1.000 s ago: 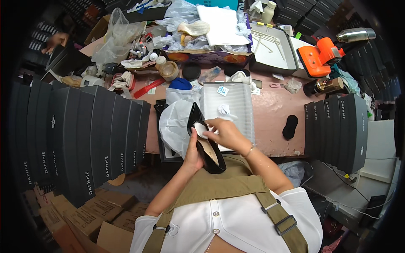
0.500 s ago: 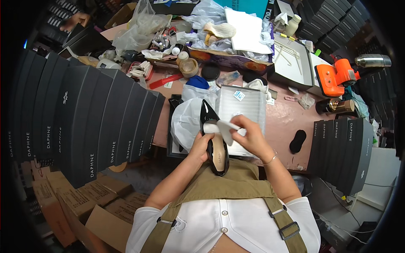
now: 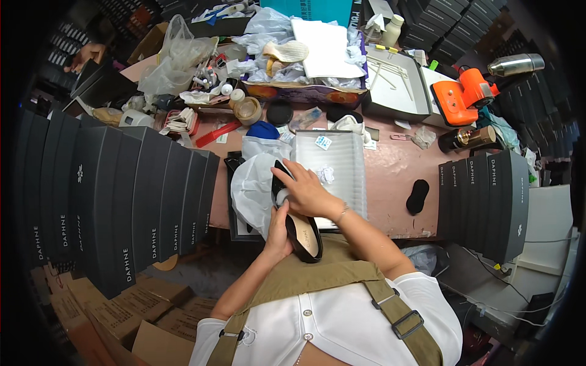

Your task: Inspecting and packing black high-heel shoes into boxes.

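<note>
A black patent pump with a pointed toe (image 3: 307, 239) is held slanted above my lap, its beige insole facing up. My left hand (image 3: 279, 235) grips its side near the middle, thumb at the opening. Across the toe lies my right hand (image 3: 310, 194), its fingers curved over the front and hiding much of it. White stuffing (image 3: 282, 196) shows in the shoe's mouth between my hands. Left of the shoe, white tissue paper (image 3: 253, 183) spreads out of a dark shoebox (image 3: 244, 236). Behind my right hand is an open box lid with a pale lining (image 3: 348, 158), with crumpled white paper (image 3: 326, 175) in it.
Stacked dark shoeboxes stand at left (image 3: 122, 201) and right (image 3: 485, 201). A black shoe-shaped pad (image 3: 417, 196) lies on the pink table (image 3: 390, 177). Farther back are a red comb (image 3: 218, 133), a cluttered purple carton (image 3: 299, 93) and an orange device (image 3: 458, 100). Brown cartons (image 3: 140, 311) sit lower left.
My right hand has moved from holding a folded white piece above the shoe to covering the toe. That piece no longer shows in my fingers. The whole view has shifted slightly.
</note>
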`<state>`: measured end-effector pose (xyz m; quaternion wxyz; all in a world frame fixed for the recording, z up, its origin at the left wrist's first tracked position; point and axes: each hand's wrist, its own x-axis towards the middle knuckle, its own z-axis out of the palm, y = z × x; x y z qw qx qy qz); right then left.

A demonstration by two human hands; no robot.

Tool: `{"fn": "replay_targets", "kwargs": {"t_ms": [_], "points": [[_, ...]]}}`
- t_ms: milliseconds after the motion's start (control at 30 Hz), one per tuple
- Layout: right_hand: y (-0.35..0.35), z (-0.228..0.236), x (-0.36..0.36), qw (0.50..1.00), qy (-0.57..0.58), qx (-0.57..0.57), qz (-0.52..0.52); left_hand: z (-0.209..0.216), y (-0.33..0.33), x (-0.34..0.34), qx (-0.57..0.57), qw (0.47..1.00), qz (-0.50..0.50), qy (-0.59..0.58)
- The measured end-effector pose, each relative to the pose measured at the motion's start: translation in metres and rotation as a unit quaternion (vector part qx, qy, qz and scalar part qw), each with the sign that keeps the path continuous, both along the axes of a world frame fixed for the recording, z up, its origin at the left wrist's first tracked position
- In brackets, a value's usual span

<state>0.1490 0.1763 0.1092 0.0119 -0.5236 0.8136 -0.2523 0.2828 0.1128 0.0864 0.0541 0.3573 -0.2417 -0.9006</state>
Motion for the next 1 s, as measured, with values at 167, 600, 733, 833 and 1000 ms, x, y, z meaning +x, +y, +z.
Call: {"fn": "replay_targets", "kwargs": {"t_ms": [167,600,733,833,1000], "points": [[0.041,-0.074,-0.063,0.954,-0.149,0.23,-0.121,-0.013,-0.015,0.003,0.011,0.999,0.012,-0.04],[0.022,0.013,0.016,0.989,-0.144,0.037,-0.007,0.002,0.01,-0.018,-0.119,0.992,0.023,0.03],[0.029,0.02,0.028,0.988,-0.151,-0.02,0.027,0.007,0.0,-0.01,-0.08,0.996,0.0,0.048],[0.034,0.025,0.016,0.995,-0.079,0.055,-0.035,0.009,0.005,-0.01,-0.096,0.993,-0.017,0.065],[0.035,0.018,0.01,0.946,-0.285,-0.115,-0.1,0.008,0.005,-0.007,-0.03,0.995,-0.071,0.065]]}}
